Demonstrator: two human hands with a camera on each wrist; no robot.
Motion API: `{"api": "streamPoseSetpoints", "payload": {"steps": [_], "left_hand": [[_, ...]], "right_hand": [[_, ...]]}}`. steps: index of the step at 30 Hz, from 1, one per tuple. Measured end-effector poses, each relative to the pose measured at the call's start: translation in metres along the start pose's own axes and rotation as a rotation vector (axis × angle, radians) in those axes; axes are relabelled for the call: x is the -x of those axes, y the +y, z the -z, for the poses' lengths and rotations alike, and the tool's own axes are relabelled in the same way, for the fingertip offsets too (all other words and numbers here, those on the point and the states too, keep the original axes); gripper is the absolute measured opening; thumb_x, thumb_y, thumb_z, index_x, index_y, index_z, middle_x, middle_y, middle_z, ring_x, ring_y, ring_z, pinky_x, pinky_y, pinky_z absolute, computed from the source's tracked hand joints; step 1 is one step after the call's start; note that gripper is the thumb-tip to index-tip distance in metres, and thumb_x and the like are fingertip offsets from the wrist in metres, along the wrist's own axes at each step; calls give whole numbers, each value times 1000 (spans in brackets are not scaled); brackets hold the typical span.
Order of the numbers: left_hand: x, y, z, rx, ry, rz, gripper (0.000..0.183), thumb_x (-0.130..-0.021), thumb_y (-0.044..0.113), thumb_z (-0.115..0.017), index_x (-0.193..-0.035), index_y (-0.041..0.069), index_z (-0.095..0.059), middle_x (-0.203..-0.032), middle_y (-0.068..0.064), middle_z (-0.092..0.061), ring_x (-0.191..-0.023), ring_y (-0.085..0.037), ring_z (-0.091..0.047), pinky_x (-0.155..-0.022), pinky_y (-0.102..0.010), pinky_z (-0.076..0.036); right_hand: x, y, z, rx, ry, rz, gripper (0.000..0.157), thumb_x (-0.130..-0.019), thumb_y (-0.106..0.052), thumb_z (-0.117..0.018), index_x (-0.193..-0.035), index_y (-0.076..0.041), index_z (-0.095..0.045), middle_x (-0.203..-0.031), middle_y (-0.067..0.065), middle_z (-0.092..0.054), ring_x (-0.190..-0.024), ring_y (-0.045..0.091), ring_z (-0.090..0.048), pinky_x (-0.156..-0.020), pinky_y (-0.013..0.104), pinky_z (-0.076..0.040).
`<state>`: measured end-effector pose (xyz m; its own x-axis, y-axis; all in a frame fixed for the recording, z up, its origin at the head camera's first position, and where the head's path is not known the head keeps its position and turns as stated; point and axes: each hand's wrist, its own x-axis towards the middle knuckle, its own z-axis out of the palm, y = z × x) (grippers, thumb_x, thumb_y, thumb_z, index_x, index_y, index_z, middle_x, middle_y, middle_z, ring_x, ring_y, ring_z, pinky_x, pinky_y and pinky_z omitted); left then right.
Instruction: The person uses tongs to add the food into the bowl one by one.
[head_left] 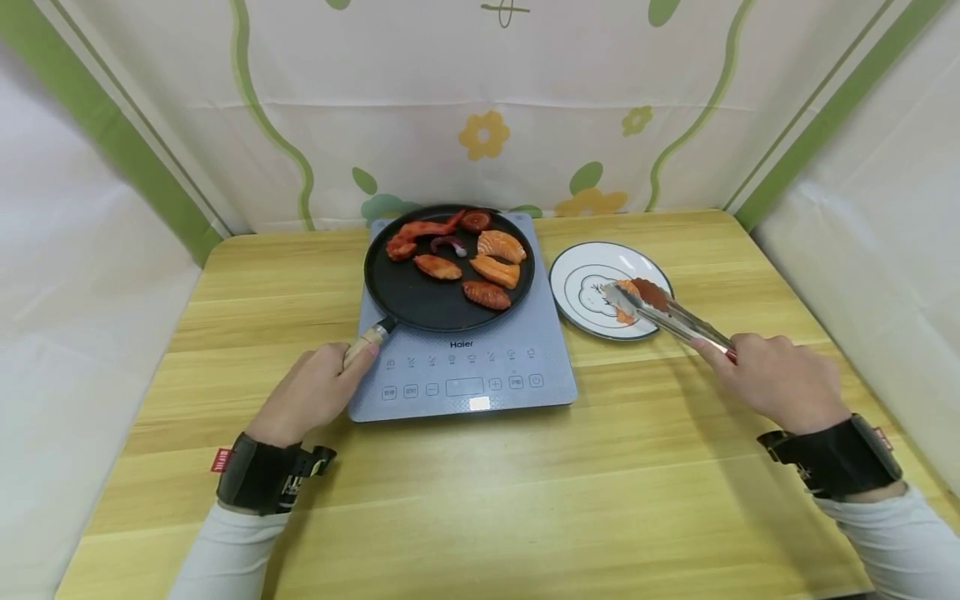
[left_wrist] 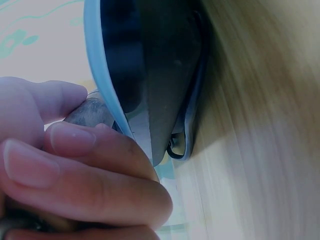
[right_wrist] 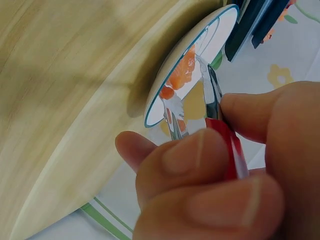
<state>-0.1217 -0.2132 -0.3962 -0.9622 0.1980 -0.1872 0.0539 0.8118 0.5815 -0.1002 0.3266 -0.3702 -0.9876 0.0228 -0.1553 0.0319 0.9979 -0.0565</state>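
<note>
My left hand (head_left: pixel 318 387) grips the light wooden handle (head_left: pixel 363 345) of a black frying pan (head_left: pixel 427 302). Several food pieces lie in the pan, among them an orange salmon-like slice (head_left: pixel 501 247), a reddish-brown wing-like piece (head_left: pixel 486 294) and a long red piece (head_left: pixel 416 233). Metal tongs (head_left: pixel 678 323) with red on the grip (right_wrist: pixel 225 145) are held in my right hand (head_left: pixel 783 379). Their tips reach over a white dark-rimmed plate (head_left: pixel 572 287), at an orange food piece (right_wrist: pixel 182 72). Beside it on the plate is a reddish-brown piece (head_left: pixel 652 293).
Under the pan is a grey Haier induction cooker (head_left: pixel 465 375), its panel facing me. The plate stands close to its right side on the wooden table (head_left: pixel 465 500). A patterned cloth (head_left: pixel 405 133) hangs behind, with pale cloth walls at both sides.
</note>
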Motion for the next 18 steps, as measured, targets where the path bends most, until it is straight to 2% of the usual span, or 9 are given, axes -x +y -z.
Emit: {"api": "streamPoseSetpoints", "payload": {"steps": [18], "left_hand": [[0,1,0,-12,4,15,64,-95,69,-26,-79,9,-43,-67,-5,-41,-52,-21,-39,-46,-30,-29]], "right_hand": [[3,-6,-9,53,167,56,60,-96,-66,-29,-64,-16,-42,-53,4,-37,-45,24,-38,-39,40,-25]]}}
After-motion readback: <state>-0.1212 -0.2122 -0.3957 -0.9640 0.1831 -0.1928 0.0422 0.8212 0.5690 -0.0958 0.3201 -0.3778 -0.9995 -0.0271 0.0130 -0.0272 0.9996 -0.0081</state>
